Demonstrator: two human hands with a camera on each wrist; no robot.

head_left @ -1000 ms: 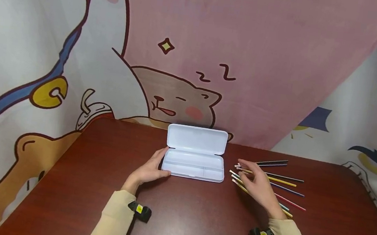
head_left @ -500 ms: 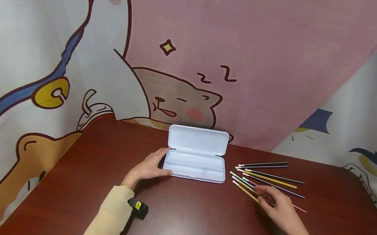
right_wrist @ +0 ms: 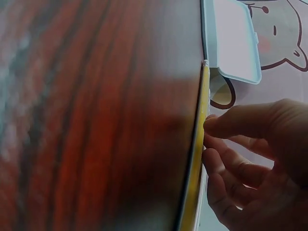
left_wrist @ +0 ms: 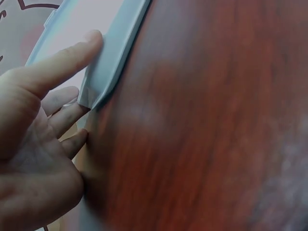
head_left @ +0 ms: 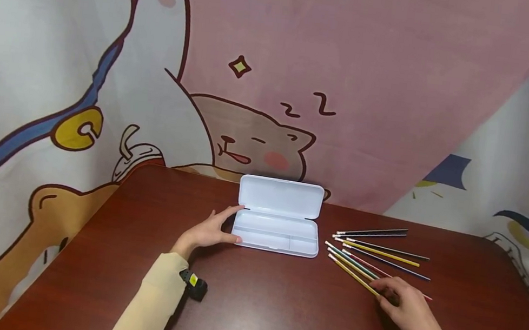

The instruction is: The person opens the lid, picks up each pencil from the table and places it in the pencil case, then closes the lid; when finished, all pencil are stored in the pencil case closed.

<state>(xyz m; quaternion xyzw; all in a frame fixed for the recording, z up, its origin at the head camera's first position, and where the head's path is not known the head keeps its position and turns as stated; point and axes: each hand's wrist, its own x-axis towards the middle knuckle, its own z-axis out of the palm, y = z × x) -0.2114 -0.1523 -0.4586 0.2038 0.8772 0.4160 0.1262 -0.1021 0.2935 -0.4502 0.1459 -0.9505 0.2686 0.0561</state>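
Note:
An opened white pencil case [head_left: 275,241] lies on the table, its lid [head_left: 280,197] raised at the back. My left hand [head_left: 205,232] holds its left end, thumb at the front corner and fingers at the back; the left wrist view shows the thumb over the rim of the case [left_wrist: 113,53]. To the right, several pencils lie fanned out, eraser ends towards the case. My right hand [head_left: 412,310] pinches the nearest yellow pencil [head_left: 352,273] near its far end, thumb and fingertips against the yellow pencil [right_wrist: 197,149] in the right wrist view. The hand hides the pencils' lower tips.
Dark pencils [head_left: 374,232], another yellow pencil [head_left: 382,252] and a blue pencil [head_left: 395,264] lie behind the right hand. The brown table [head_left: 249,299] meets a cartoon-printed cloth [head_left: 369,144] at its back edge.
My right hand has moved right and towards the front, from over the middle of the pencils to the nearest ones. My left hand stays at the case.

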